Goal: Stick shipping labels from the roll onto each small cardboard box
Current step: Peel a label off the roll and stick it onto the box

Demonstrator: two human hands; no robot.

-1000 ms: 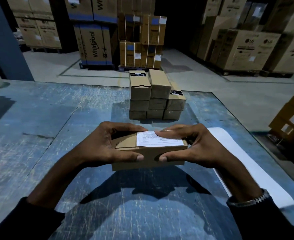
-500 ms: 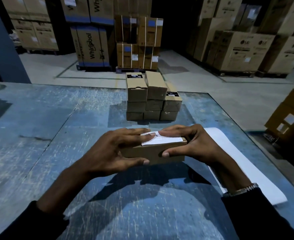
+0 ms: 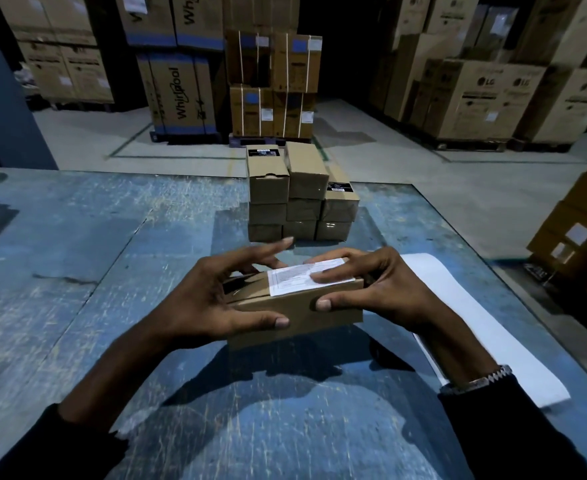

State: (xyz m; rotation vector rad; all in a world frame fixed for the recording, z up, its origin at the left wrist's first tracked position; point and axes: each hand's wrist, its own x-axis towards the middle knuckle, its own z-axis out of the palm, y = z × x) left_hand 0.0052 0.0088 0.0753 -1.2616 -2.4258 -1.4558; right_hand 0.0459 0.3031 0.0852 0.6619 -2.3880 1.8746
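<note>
Here the left hand (image 3: 209, 303) grips the small cardboard box (image 3: 299, 310) with thumb on its near side and fingers (image 3: 267, 249) spread loosely above; the right hand (image 3: 385, 289) clamps it, fingers pressing the shipping label (image 3: 295, 280). Uneven pressing could leave a wrinkle or a lifted edge. Beyond the fingertips stands a stack of boxes (image 3: 302, 195); under the right wrist lies a white label strip (image 3: 475, 323) on the worktop (image 3: 77, 271).
</note>
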